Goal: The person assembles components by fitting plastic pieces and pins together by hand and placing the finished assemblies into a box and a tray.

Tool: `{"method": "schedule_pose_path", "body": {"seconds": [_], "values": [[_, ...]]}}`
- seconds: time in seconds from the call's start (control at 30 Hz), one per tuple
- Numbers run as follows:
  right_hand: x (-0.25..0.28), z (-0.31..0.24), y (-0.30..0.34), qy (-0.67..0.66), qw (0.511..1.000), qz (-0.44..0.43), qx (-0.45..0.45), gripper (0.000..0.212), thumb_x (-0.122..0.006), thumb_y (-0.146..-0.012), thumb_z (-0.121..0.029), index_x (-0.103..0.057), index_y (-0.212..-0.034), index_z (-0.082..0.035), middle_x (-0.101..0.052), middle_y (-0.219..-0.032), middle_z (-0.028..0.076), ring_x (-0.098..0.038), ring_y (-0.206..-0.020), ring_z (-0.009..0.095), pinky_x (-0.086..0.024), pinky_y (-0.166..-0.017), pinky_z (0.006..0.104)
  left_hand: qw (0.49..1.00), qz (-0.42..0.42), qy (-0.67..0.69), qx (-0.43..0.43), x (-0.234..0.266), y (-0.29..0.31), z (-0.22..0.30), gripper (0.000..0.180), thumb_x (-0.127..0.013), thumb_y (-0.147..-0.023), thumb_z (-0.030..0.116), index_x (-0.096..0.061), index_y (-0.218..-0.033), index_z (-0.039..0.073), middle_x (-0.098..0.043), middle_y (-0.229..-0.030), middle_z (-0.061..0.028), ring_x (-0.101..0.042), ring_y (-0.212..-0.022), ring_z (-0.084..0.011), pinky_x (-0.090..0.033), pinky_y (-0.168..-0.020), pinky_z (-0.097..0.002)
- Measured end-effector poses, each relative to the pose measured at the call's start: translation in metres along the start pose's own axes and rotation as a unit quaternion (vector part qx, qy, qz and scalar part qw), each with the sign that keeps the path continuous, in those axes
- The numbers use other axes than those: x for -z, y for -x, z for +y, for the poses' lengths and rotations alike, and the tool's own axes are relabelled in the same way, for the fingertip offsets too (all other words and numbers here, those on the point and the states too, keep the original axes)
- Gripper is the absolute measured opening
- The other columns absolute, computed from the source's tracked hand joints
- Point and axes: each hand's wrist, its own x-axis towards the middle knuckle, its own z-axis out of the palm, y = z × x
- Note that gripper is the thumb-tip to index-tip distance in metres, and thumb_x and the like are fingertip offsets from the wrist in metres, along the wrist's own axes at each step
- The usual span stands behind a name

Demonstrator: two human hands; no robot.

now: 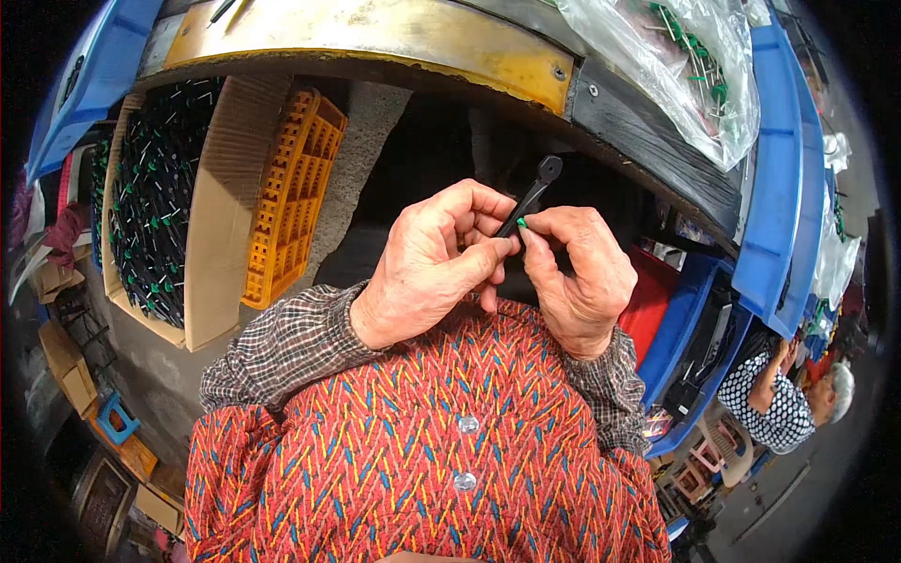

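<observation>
My left hand (422, 263) is closed round a slim black part (533, 195) with a rounded, flattened end that points up and away from me. Thumb and forefinger of my right hand (584, 272) pinch a small green piece (522, 223) against the side of that black part. Most of the green piece is covered by the fingertips. Both hands are close together in front of my chest, just short of the bench edge. The lower end of the black part is hidden by my left fingers.
A metal-edged workbench (375, 33) curves across the top. On it lies a clear bag (657, 56) of green-headed pieces. To the left stand a carton (221, 216) of black-and-green parts and an orange crate (296, 197). Blue bins (779, 178) and a seated person (774, 403) are at right.
</observation>
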Motion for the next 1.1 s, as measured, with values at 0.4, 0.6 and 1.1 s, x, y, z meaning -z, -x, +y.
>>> {"method": "schedule_pose_path", "body": {"seconds": [0.4,0.6,1.1], "values": [[0.000,0.001,0.004,0.000,1.000,-0.013,-0.027,0.015,-0.067,-0.071,0.009,-0.063,-0.084,0.002,-0.062,-0.074,0.012,-0.064,-0.066,0.024,-0.051,-0.057,0.0310,0.997,0.009,-0.067,-0.046,0.002,0.000,-0.009,0.018,-0.053,-0.090,-0.003,-0.052,-0.108,-0.003,-0.057,-0.084,-0.0038,-0.056,-0.063,-0.0039,-0.050,-0.050,-0.0186],[0.001,0.000,0.004,-0.025,0.996,-0.020,-0.082,0.012,-0.067,-0.072,0.008,-0.064,-0.082,0.001,-0.063,-0.074,0.011,-0.064,-0.066,0.022,-0.051,-0.058,0.0299,0.996,0.011,-0.066,-0.058,0.002,-0.001,-0.013,0.019,-0.052,-0.089,-0.004,-0.053,-0.108,-0.003,-0.057,-0.084,-0.0036,-0.056,-0.065,-0.0036,-0.051,-0.050,-0.0187],[-0.001,0.001,0.007,-0.058,0.990,-0.017,-0.126,0.011,-0.068,-0.073,0.006,-0.065,-0.082,0.001,-0.063,-0.075,0.010,-0.064,-0.067,0.020,-0.050,-0.059,0.0283,0.998,0.000,-0.051,-0.037,0.004,-0.002,-0.011,0.020,-0.054,-0.089,-0.005,-0.052,-0.109,-0.003,-0.059,-0.089,-0.0064,-0.058,-0.067,-0.0063,-0.053,-0.051,-0.0210]]}}
